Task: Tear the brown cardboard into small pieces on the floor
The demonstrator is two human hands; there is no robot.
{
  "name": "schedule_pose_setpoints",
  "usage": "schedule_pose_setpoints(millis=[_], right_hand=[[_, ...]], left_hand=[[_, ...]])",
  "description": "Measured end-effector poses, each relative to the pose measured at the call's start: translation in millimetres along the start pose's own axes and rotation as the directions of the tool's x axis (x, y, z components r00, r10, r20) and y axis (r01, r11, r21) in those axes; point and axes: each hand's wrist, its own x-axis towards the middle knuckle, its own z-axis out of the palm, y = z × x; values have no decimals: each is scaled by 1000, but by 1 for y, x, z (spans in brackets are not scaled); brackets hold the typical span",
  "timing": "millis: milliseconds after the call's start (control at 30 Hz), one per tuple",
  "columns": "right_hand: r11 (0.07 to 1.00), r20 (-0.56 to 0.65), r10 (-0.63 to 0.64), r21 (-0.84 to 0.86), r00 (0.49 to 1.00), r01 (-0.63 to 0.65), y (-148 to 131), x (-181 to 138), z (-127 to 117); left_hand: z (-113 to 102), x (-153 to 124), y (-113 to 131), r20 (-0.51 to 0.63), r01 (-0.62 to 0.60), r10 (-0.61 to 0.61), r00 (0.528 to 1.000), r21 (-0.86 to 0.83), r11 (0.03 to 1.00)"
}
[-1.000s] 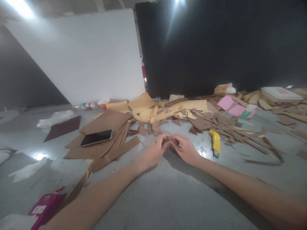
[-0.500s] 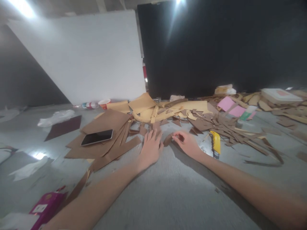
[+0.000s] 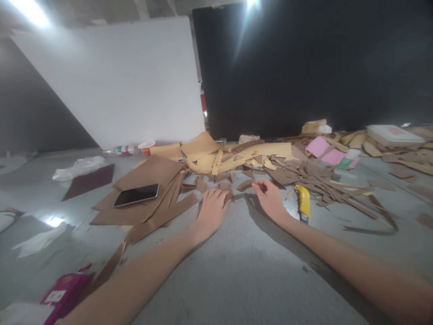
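Observation:
My left hand (image 3: 213,210) lies palm down with its fingers stretched over small brown scraps (image 3: 225,186) on the grey table. Just to the right, my right hand (image 3: 269,198) is closed in a pinch at the end of a short brown strip (image 3: 245,185). The strip looks slightly curved; whether it is leather or card I cannot tell. A yellow utility knife (image 3: 304,201) lies right of my right hand. Left of my left hand, a black phone (image 3: 136,195) rests on stacked brown sheets (image 3: 162,169).
Tan offcuts (image 3: 203,146) and a heap of brown strips (image 3: 314,176) spread along the back. A paper cup (image 3: 146,146), a plastic bottle (image 3: 126,149), pink sheets (image 3: 318,146) and a white box (image 3: 395,135) stand farther off. A purple box (image 3: 64,293) sits at the lower left.
My right hand has moved slightly right and away from my left hand, with the brown strip at its fingertips. My left hand's fingers now rest over brown scraps.

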Motion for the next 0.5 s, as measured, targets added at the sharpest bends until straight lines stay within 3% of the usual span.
schedule_pose_setpoints(millis=[300,433,500], right_hand=[[999,26,42,2,999,-42,-5,0,-2],[999,34,35,20,999,-35,-3,1,-1],[999,75,21,33,997,-24,-3,1,-1]], left_hand=[[6,1,-10,-21,-19,18,1000,-71,997],[2,1,-6,-192,73,-121,974,-238,969],[-2,-1,-1,-158,143,-219,963,-391,909]])
